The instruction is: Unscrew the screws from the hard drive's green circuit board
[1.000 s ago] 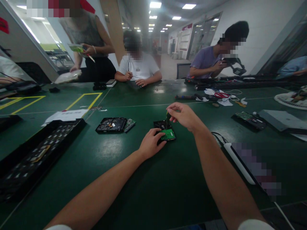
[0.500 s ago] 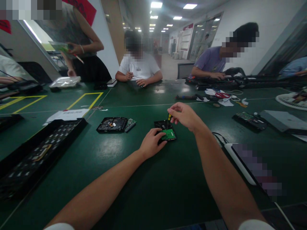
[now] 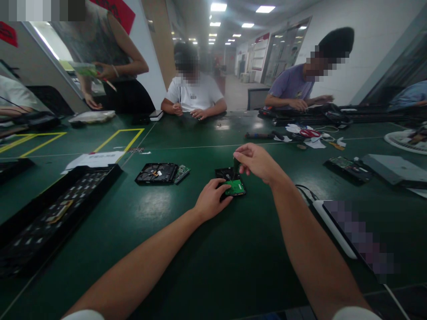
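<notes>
Indoors, hands [image 3: 212, 200] at drive [image 3: 236, 187], green table [image 3: 233, 253] (shiny)

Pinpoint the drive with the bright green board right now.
Head view, near centre: the drive lies on the table, with the left hand on its left side and the right hand's slim tool over it.

White sleeve ends [image 3: 83, 314], apparently short, sit above bare forearms.

The left hand [image 3: 213, 199] steadies a hard drive [image 3: 221, 174] with a green circuit board [image 3: 236, 187]
</notes>
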A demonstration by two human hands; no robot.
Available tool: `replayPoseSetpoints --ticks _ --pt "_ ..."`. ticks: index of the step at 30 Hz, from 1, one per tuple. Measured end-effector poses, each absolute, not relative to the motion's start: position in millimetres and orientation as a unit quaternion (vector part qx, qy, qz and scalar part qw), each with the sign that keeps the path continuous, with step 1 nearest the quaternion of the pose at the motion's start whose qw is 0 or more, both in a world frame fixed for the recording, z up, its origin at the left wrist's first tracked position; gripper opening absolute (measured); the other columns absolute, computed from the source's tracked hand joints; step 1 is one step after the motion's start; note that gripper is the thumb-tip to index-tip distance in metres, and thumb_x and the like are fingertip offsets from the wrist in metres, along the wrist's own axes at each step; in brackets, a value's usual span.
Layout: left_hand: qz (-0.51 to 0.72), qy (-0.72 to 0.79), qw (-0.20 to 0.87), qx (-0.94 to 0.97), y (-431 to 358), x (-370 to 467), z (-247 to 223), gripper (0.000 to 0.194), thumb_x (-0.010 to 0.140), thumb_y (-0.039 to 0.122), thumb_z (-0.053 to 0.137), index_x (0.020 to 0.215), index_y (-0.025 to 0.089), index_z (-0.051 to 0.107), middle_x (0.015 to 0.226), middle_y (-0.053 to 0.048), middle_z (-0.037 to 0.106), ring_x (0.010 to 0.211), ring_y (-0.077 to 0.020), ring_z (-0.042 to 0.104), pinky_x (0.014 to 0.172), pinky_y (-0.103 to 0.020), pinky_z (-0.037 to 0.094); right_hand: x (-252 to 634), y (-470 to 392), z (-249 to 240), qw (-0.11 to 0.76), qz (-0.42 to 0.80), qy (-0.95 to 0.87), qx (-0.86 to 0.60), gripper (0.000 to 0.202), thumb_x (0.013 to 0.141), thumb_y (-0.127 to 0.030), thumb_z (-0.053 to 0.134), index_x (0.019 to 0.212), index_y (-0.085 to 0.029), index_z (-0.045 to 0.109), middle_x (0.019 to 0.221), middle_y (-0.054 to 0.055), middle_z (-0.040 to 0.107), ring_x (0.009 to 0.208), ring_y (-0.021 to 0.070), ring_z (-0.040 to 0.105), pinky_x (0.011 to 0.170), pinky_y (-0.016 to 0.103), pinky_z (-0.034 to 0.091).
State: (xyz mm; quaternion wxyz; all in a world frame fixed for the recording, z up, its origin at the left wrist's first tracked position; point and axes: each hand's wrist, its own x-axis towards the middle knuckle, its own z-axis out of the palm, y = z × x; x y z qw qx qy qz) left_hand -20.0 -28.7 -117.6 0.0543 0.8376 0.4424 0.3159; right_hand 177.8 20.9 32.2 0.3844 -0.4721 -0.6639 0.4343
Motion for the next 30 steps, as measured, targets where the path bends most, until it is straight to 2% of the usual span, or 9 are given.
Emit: replayPoseSetpoints --ticks 4,12,18,25,28,30 --pt "0.319 0.441 0.054 0.837 -28.6 -19.4 -117.5 0.038 0.095 0.036 0.072 0.131 0.022 0.069 0.139 -0.014 0.06 0.13 -0.0327 0.059 0.109 -0.053 0.055 175.9 24.0 31.9 0.39 0.465 -0.64 -0.472 0.003 0.099 -0.02 0.061 0.096 -0.019 0.061 0.085 0.003 0.07 0.059 0.0117 0.068 0.052 0.022 0.053" --pt "0.312 0.445 0.055 0.838 -27.4 -20.8 -120.3 0.04 0.095 0.038 0.072 0.132 0.023 0.068 0.14 -0.014 0.059 0.131 -0.0334 0.058 0.109 -0.055 0.055 180.8 23.3 31.4 0.372 0.382 -0.712 -0.457 0.019 0.098 -0.036 0.067 0.09 -0.019 0.069 0.075 0.0 0.066 0.056 0.0087 0.056 0.048 0.019 0.042" --pt "0.313 0.444 0.051 0.838 -28.6 -20.6 -119.2 0.04 0.096 0.039 0.072 0.132 0.021 0.068 0.139 -0.015 0.06 0.129 -0.0327 0.059 0.108 -0.053 0.055 180.4 23.9 30.7 0.378 0.389 -0.684 -0.488 0.017 0.096 -0.032 0.07 0.094 -0.019 0.061 0.081 0.002 0.07 0.053 0.01 0.062 0.042 0.021 0.044" --pt "0.308 0.448 0.048 0.838 -28.4 -20.4 -120.4 0.041 0.096 0.038 0.072 0.132 0.021 0.067 0.139 -0.015 0.06 0.13 -0.0332 0.059 0.109 -0.054 0.054 180.0 24.5 30.2 0.388 0.422 -0.682 -0.455 0.008 0.101 -0.023 0.06 0.098 -0.019 0.066 0.09 0.003 0.071 0.055 0.0092 0.066 0.043 0.019 0.046" --pt "0.308 0.449 0.049 0.837 -27.6 -20.4 -121.3 0.04 0.095 0.038 0.072 0.132 0.022 0.068 0.139 -0.014 0.06 0.13 -0.033 0.059 0.108 -0.054 0.055 179.5 24.6 30.9 0.385 0.444 -0.671 -0.453 0.012 0.102 -0.023 0.057 0.099 -0.019 0.068 0.084 0.003 0.071 0.059 0.0103 0.068 0.051 0.019 0.053" --pt "0.307 0.449 0.05 0.838 -27.0 -20.6 -121.9 0.04 0.095 0.039 0.072 0.132 0.022 0.068 0.14 -0.014 0.06 0.13 -0.0329 0.059 0.108 -0.054 0.055 179.8 25.2 30.7 0.38 0.434 -0.683 -0.448 0.014 0.102 -0.026 0.059 0.096 -0.018 0.069 0.081 0.002 0.071 0.057 0.0085 0.064 0.051 0.018 0.05"
